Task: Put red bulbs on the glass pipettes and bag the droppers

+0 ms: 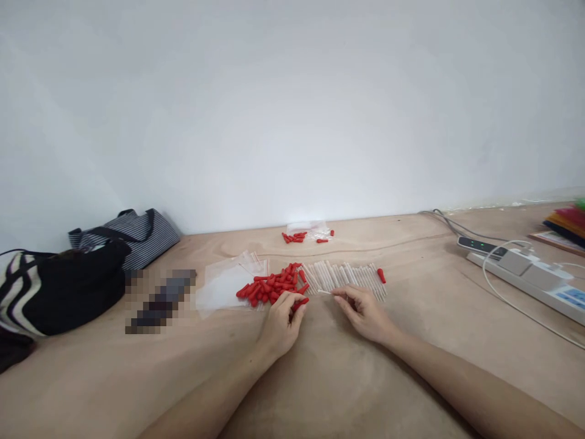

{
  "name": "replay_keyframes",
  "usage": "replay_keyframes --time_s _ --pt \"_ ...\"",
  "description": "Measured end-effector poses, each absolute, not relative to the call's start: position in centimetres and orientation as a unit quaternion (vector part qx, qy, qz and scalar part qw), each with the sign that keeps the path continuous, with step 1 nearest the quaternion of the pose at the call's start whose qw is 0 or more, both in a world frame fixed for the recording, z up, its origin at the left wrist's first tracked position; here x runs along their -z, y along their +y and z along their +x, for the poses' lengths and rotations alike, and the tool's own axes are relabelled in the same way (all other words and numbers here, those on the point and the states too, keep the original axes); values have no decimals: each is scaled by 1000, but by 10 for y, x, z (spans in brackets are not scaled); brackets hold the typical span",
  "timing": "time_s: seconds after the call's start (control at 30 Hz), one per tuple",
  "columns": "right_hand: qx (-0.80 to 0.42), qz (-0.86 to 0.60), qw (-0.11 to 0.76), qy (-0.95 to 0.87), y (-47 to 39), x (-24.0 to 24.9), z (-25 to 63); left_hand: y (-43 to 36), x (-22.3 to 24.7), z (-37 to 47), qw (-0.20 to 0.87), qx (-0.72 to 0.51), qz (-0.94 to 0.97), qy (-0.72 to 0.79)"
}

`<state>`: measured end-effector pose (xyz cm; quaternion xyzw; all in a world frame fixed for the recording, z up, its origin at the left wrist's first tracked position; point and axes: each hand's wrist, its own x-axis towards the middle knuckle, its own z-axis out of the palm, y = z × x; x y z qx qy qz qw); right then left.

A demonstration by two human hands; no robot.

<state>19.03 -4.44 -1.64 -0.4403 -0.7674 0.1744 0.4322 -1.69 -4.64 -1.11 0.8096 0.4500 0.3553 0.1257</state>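
Note:
Between the thumb and fingers of my left hand (284,323) is a red rubber dropper bulb (300,303), its end pointing right. My right hand (363,311) pinches a thin glass dropper tube (324,292), whose tip points left toward the bulb; the two are apart. Just beyond my left hand lies a heap of red rubber bulbs (262,286). A row of glass tubes (340,275) lies side by side past my right hand, with one red bulb (381,275) at its right end.
Clear plastic bags (222,285) lie left of the heap. Near the wall are more red bulbs (292,238) and a small bag (306,227). A power strip (530,280) with cables stands right; a striped bag (153,235) and black cloth (82,292) lie left.

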Motion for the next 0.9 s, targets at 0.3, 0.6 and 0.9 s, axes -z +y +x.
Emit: replay_keyframes --time_s 0.3,0.6,0.9 --pt "-164 -445 404 -782 -50 15 181 -42 6 -13 161 -355 810 438" --pt "-178 -445 387 -788 -51 16 174 -42 6 -14 163 -377 801 436" --pt "-174 -435 385 -795 -54 13 167 -39 7 -16 167 -383 799 433"
